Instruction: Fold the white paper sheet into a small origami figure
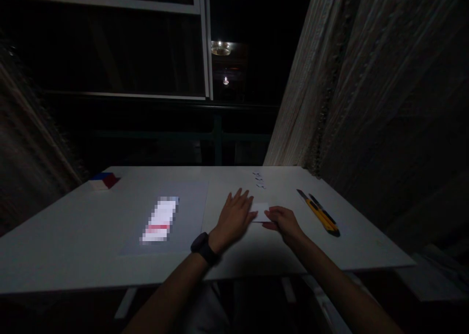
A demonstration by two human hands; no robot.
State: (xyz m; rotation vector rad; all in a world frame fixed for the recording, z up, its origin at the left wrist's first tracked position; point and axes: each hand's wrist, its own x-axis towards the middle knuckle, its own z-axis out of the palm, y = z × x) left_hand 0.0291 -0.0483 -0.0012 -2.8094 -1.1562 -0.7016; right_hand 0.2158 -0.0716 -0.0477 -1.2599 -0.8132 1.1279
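Note:
A small white piece of paper (261, 211) lies between my hands near the middle of the table. My right hand (282, 220) pinches its right side between thumb and fingers. My left hand (236, 215), with a dark watch (203, 249) on the wrist, rests flat with fingers stretched out. Its thumb reaches the paper's left edge. Just beyond the paper, several tiny scraps (259, 179) with dark edges or shadows sit in a short row. To the right of my right hand lie a yellow-and-black utility knife (318, 213) and a slim dark pen-like object (322, 208).
A lit phone (160, 219), its screen pixelated, lies left of my hands on a large pale sheet (192, 202). A blue, red and white cube (103, 180) stands at the far left of the white table (66, 236). Curtains (296, 79) and a dark window are behind.

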